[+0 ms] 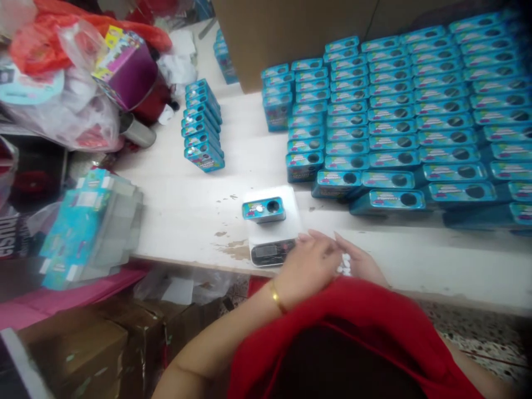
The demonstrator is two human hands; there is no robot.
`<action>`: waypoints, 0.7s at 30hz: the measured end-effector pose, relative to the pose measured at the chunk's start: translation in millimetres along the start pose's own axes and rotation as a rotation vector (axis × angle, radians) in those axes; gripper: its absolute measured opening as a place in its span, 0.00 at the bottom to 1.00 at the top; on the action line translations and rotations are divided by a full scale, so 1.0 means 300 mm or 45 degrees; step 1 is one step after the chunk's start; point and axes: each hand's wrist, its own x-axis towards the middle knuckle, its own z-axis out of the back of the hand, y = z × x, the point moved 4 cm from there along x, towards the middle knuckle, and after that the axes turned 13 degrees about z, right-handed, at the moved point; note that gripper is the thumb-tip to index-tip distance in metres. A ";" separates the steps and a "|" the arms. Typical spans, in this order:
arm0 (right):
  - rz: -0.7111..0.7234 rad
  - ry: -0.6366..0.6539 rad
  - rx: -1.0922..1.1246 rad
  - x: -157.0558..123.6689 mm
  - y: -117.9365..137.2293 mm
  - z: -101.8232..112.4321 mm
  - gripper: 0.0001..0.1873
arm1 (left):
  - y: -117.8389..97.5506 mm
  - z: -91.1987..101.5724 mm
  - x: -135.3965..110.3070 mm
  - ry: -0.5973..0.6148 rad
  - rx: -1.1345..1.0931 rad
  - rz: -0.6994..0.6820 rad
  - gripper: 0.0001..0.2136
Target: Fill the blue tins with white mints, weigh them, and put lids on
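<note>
Right hand [366, 263]: cupped low at the table edge, grasping a small heap of white pieces [344, 265]; the palm is hollowed, presumably so that loose pieces cannot roll off.

Left hand [313, 263]: laid across the right, fingers bent by the heap; whether it pinches a piece cannot be told. Gold bracelet [275, 295] at the wrist.

Scale [272, 233]: white, just beyond the left fingertips, panel toward the person, likely so that it can be read; its display is too blurred to make out.

Blue tin [264, 210]: one, upright on the scale, a dark round spot and a white spot on top.

Short row of tins [203, 119]: left of the scale, white spots on top, seemingly grouped apart.

Main rows of tins [390, 127]: at right, packed closely, probably to save table space; cut off at the right edge.

Flattened blue cartons [78, 221]: stacked at the table's left end.

Plastic bags [83, 111]: heaped at upper left, contents mostly hidden.

Red garment [353, 299]: covers the right wrist.
</note>
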 end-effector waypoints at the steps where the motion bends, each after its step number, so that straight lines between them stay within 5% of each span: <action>1: 0.014 -0.006 -0.022 -0.002 0.000 0.004 0.22 | -0.011 -0.033 0.006 0.051 0.060 0.018 0.09; 4: 0.050 -0.052 -0.067 -0.005 0.002 0.007 0.23 | -0.016 -0.074 0.008 0.096 0.096 0.047 0.10; 14: -0.007 -0.155 -0.031 -0.011 0.001 -0.026 0.20 | 0.017 -0.065 -0.020 -0.040 -0.119 0.122 0.08; 17: -0.005 -0.100 -0.046 -0.007 -0.001 -0.017 0.17 | 0.027 0.003 -0.033 -0.187 -0.296 0.049 0.07; 21: 0.075 0.004 0.033 0.010 -0.001 -0.009 0.15 | 0.104 0.186 -0.049 -0.578 -0.428 0.083 0.05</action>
